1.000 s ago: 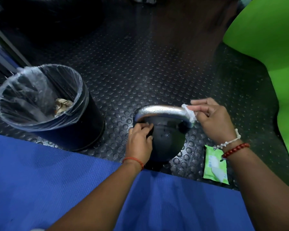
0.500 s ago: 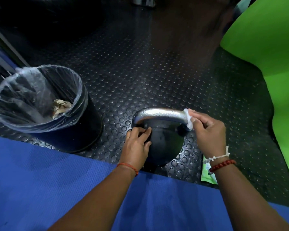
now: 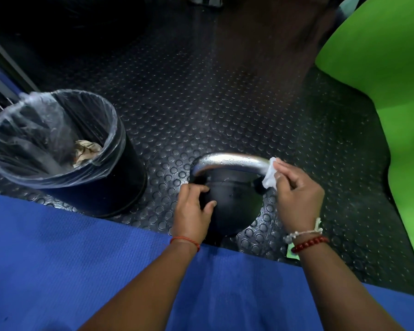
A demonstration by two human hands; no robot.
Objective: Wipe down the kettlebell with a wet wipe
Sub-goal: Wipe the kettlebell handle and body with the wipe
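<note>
My left hand (image 3: 191, 211) grips the kettlebell (image 3: 234, 201); my right hand (image 3: 296, 194) pinches the wet wipe (image 3: 269, 176) at the chrome handle (image 3: 230, 160). The wipe looks bunched, so it could slip free.

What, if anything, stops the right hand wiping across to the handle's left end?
Probably nothing, so yes: the handle's top is bare, and the left hand grips the black body below it.

Black kettlebell (image 3: 234, 201) (chrome handle (image 3: 230, 161)) stands upright, white wet wipe (image 3: 269, 176) against the handle's right end
</note>
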